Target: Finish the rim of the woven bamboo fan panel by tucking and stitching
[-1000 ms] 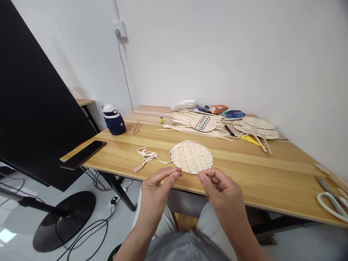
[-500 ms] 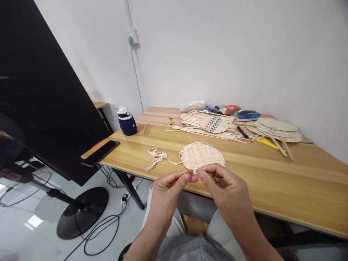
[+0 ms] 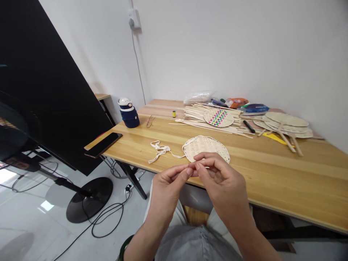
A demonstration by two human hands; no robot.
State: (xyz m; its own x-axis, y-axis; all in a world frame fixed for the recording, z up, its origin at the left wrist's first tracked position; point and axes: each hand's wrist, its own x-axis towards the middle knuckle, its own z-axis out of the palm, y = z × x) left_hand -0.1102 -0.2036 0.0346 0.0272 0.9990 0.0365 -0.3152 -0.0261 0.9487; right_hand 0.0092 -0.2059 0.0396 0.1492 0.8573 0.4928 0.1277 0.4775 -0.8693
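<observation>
My left hand point(image 3: 174, 181) and my right hand point(image 3: 221, 177) meet fingertip to fingertip above the table's front edge. Both are closed in a pinch; whatever lies between the fingertips is too small to make out. Just beyond them a round woven bamboo fan face point(image 3: 205, 146) lies flat on the table, its near edge partly hidden by my right hand. From its left side a cream cloth strip point(image 3: 160, 149) trails in loose loops across the wood. A small yellow thread spool point(image 3: 174, 114) stands further back.
On the wooden table point(image 3: 285, 177) are a phone point(image 3: 103, 145), a blue jug point(image 3: 129, 115), bamboo strips point(image 3: 195, 117), a colour-patterned woven disc point(image 3: 219, 117), a black marker point(image 3: 248, 126) and stacked fans point(image 3: 285, 125). A black stand base point(image 3: 89, 199) and cables are on the floor at left.
My fingertips have come closer together, with my right fingers now over the left ones. The view has tilted down slightly. The fan face and strip lie as before.
</observation>
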